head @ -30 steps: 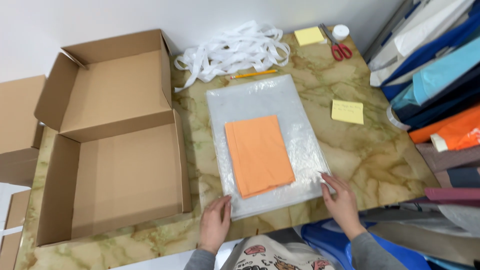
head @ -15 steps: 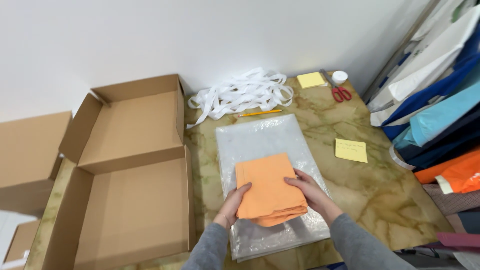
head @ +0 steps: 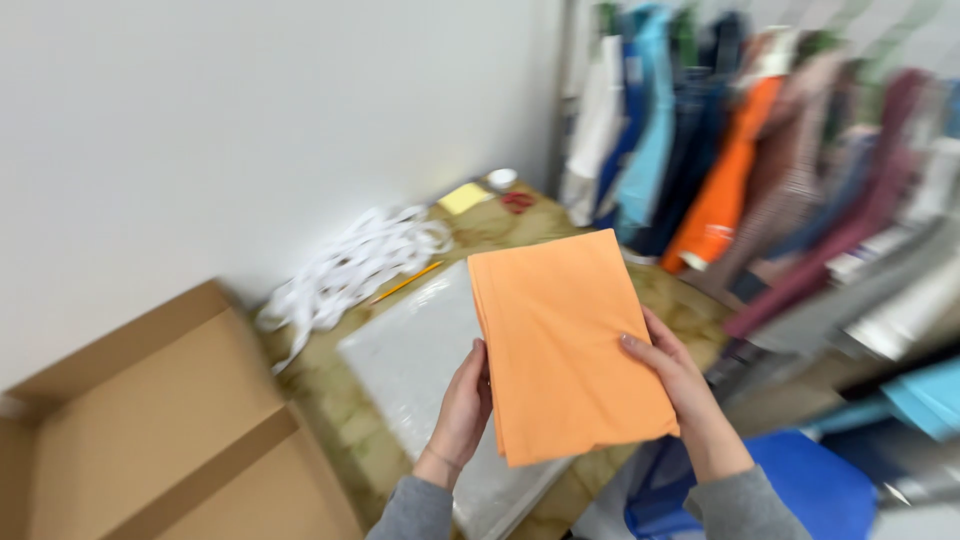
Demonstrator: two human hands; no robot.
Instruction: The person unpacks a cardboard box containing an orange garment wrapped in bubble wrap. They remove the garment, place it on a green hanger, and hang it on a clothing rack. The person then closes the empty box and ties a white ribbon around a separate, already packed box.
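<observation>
Head view | 2 hands, left hand and right hand, hold orange cloth | marbled table | blurred, seemingly hanging clothes

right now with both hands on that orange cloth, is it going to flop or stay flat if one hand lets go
Probably floppy: the orange cloth is thin folded fabric, and its lower edge already looks uneven. It seems light, since the left hand and right hand hold it up by its edges alone. With one grip gone, the free side would likely droop.
</observation>
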